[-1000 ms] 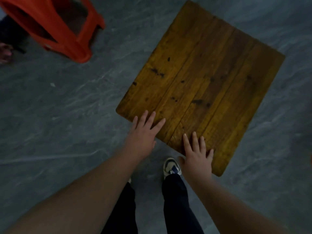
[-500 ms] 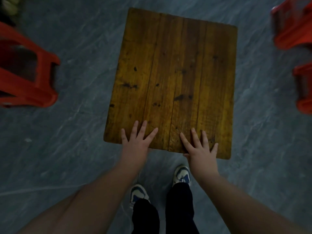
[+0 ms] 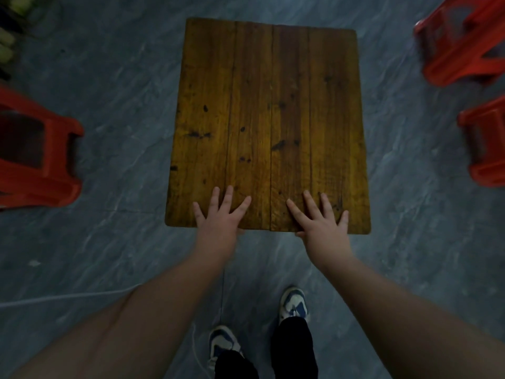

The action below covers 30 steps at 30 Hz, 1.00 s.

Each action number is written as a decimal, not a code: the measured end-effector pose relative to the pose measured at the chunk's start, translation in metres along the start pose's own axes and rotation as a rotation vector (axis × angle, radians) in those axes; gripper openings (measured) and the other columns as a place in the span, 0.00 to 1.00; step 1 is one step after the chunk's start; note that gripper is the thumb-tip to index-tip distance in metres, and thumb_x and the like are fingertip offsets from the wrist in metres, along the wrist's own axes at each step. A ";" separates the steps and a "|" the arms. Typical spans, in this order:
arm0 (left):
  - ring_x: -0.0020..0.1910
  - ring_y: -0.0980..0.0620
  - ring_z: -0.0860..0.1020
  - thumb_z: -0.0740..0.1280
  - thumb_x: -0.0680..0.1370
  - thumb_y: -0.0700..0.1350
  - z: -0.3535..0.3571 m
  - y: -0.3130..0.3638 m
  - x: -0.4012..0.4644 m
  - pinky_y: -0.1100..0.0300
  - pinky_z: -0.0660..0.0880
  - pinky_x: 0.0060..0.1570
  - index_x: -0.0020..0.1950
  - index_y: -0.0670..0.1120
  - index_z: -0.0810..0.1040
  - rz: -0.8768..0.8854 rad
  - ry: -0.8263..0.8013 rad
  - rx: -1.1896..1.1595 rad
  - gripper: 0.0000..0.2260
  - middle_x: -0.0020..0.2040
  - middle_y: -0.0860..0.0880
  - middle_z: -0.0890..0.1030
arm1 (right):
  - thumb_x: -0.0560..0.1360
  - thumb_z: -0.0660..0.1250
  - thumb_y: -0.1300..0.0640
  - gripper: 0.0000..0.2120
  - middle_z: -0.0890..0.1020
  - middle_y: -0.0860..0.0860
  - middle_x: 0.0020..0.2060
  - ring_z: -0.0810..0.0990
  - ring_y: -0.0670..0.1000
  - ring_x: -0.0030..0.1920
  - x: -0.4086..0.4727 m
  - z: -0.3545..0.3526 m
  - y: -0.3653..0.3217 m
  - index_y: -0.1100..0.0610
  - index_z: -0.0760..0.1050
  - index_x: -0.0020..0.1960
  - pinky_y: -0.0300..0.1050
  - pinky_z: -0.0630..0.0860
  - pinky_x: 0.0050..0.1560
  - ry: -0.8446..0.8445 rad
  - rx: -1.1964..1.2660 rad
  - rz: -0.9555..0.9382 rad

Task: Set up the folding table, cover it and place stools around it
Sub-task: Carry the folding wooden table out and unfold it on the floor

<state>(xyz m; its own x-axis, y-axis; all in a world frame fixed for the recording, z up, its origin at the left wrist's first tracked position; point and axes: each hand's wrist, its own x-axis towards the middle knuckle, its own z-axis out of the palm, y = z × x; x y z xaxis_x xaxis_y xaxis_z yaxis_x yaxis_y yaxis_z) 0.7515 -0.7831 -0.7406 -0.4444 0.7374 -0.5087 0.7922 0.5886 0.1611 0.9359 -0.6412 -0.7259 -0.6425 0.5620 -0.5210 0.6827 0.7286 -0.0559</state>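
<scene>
Amber-brown planks make up the rectangular wooden folding table top (image 3: 269, 124) standing uncovered on the grey marbled floor (image 3: 123, 105) straight ahead of me. My left hand (image 3: 218, 218) and right hand (image 3: 321, 222) lie flat on its near edge, fingers spread. One red plastic stool (image 3: 38, 160) sits to my left, two red stools (image 3: 464, 42) to my right.

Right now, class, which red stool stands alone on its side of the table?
The red stool on the left. It stands alone there, while two red stools stand on the right of the wooden table.
</scene>
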 end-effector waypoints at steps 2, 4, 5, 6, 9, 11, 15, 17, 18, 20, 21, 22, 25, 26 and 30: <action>0.78 0.42 0.35 0.61 0.82 0.53 -0.006 0.001 0.009 0.28 0.41 0.72 0.78 0.65 0.43 -0.001 -0.013 0.005 0.33 0.81 0.48 0.38 | 0.82 0.57 0.45 0.35 0.38 0.46 0.80 0.34 0.59 0.78 0.010 -0.005 0.002 0.33 0.34 0.76 0.77 0.46 0.71 0.001 0.007 -0.001; 0.78 0.42 0.35 0.61 0.82 0.52 -0.011 0.000 0.018 0.28 0.41 0.71 0.78 0.65 0.43 0.003 -0.013 0.009 0.33 0.81 0.48 0.38 | 0.82 0.58 0.45 0.35 0.39 0.46 0.80 0.36 0.58 0.79 0.019 -0.010 0.004 0.33 0.35 0.76 0.77 0.47 0.71 0.010 0.011 0.001; 0.78 0.42 0.35 0.61 0.82 0.52 -0.013 -0.001 0.021 0.28 0.41 0.71 0.78 0.65 0.42 0.003 -0.017 0.015 0.33 0.81 0.48 0.38 | 0.81 0.58 0.44 0.35 0.40 0.46 0.80 0.36 0.58 0.79 0.022 -0.012 0.005 0.33 0.36 0.76 0.77 0.47 0.71 0.014 0.011 0.002; 0.78 0.42 0.35 0.61 0.82 0.52 -0.014 -0.002 0.023 0.28 0.41 0.71 0.78 0.65 0.42 0.000 -0.025 0.022 0.33 0.81 0.48 0.38 | 0.81 0.58 0.44 0.35 0.40 0.46 0.80 0.37 0.58 0.79 0.024 -0.013 0.005 0.33 0.36 0.76 0.77 0.48 0.71 0.015 0.008 0.003; 0.78 0.42 0.34 0.61 0.82 0.54 -0.016 -0.004 0.026 0.28 0.39 0.71 0.78 0.66 0.41 -0.010 -0.053 0.026 0.33 0.81 0.49 0.37 | 0.82 0.57 0.43 0.35 0.39 0.46 0.80 0.36 0.58 0.79 0.024 -0.014 0.003 0.33 0.34 0.76 0.77 0.48 0.71 0.010 -0.004 0.004; 0.78 0.42 0.34 0.61 0.82 0.54 -0.019 -0.003 0.026 0.29 0.39 0.71 0.78 0.66 0.42 -0.010 -0.066 0.026 0.33 0.81 0.49 0.37 | 0.82 0.56 0.43 0.35 0.39 0.46 0.80 0.36 0.58 0.79 0.022 -0.014 0.003 0.33 0.34 0.76 0.76 0.48 0.71 0.013 -0.006 0.007; 0.79 0.42 0.36 0.61 0.82 0.51 -0.025 -0.009 0.028 0.29 0.40 0.71 0.78 0.66 0.43 -0.002 -0.054 0.046 0.32 0.81 0.49 0.38 | 0.82 0.55 0.42 0.34 0.39 0.46 0.80 0.37 0.58 0.79 0.025 -0.015 -0.002 0.33 0.34 0.76 0.76 0.49 0.71 0.019 -0.006 0.004; 0.79 0.43 0.37 0.60 0.83 0.51 -0.027 -0.015 0.030 0.29 0.41 0.71 0.78 0.66 0.43 0.000 -0.043 0.058 0.32 0.81 0.49 0.39 | 0.82 0.55 0.42 0.34 0.38 0.46 0.80 0.36 0.59 0.79 0.028 -0.015 -0.007 0.34 0.33 0.76 0.77 0.48 0.71 0.016 0.002 0.001; 0.79 0.43 0.37 0.60 0.83 0.52 -0.028 -0.017 0.031 0.30 0.42 0.71 0.78 0.66 0.43 0.001 -0.042 0.061 0.32 0.81 0.49 0.39 | 0.82 0.55 0.42 0.34 0.38 0.46 0.80 0.36 0.59 0.79 0.028 -0.014 -0.008 0.34 0.33 0.76 0.77 0.47 0.71 0.015 0.004 0.003; 0.79 0.43 0.38 0.60 0.83 0.53 -0.030 -0.019 0.031 0.30 0.43 0.72 0.78 0.66 0.44 0.008 -0.045 0.067 0.32 0.81 0.50 0.40 | 0.82 0.55 0.43 0.35 0.38 0.46 0.80 0.35 0.59 0.78 0.028 -0.011 -0.010 0.34 0.33 0.76 0.77 0.47 0.71 0.020 -0.001 0.006; 0.79 0.43 0.38 0.60 0.82 0.53 -0.031 -0.018 0.029 0.30 0.43 0.72 0.78 0.66 0.44 0.010 -0.046 0.065 0.31 0.82 0.50 0.40 | 0.82 0.55 0.43 0.35 0.38 0.46 0.80 0.35 0.59 0.79 0.028 -0.010 -0.010 0.34 0.32 0.76 0.77 0.47 0.70 0.025 0.001 0.007; 0.79 0.43 0.38 0.60 0.82 0.54 -0.031 -0.017 0.029 0.30 0.44 0.72 0.78 0.66 0.44 0.009 -0.042 0.062 0.31 0.82 0.50 0.40 | 0.82 0.55 0.43 0.35 0.39 0.46 0.80 0.36 0.59 0.79 0.028 -0.009 -0.009 0.34 0.32 0.76 0.77 0.47 0.70 0.031 0.006 0.007; 0.80 0.43 0.39 0.61 0.82 0.55 -0.031 -0.016 0.027 0.30 0.46 0.73 0.78 0.66 0.44 0.006 -0.027 0.067 0.32 0.82 0.50 0.41 | 0.82 0.55 0.43 0.35 0.38 0.46 0.80 0.35 0.59 0.79 0.028 -0.010 -0.008 0.34 0.32 0.76 0.78 0.46 0.70 0.015 0.006 0.003; 0.80 0.44 0.39 0.61 0.82 0.55 -0.030 -0.016 0.027 0.30 0.46 0.73 0.78 0.66 0.44 0.006 -0.022 0.070 0.32 0.82 0.50 0.41 | 0.82 0.55 0.44 0.35 0.37 0.46 0.80 0.35 0.59 0.78 0.028 -0.011 -0.007 0.34 0.32 0.76 0.78 0.46 0.70 0.008 0.004 0.000; 0.80 0.44 0.39 0.60 0.82 0.56 -0.029 -0.014 0.026 0.31 0.46 0.73 0.78 0.66 0.44 -0.003 -0.018 0.075 0.31 0.82 0.50 0.41 | 0.83 0.55 0.46 0.35 0.36 0.46 0.79 0.33 0.59 0.78 0.028 -0.011 -0.008 0.34 0.31 0.76 0.78 0.45 0.70 -0.002 0.014 0.002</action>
<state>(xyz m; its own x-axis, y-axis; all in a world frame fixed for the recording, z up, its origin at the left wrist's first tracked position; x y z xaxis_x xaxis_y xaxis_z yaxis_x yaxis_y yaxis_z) 0.7163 -0.7626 -0.7314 -0.4402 0.7290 -0.5241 0.8203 0.5640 0.0955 0.9085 -0.6271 -0.7305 -0.6401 0.5628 -0.5230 0.6889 0.7218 -0.0665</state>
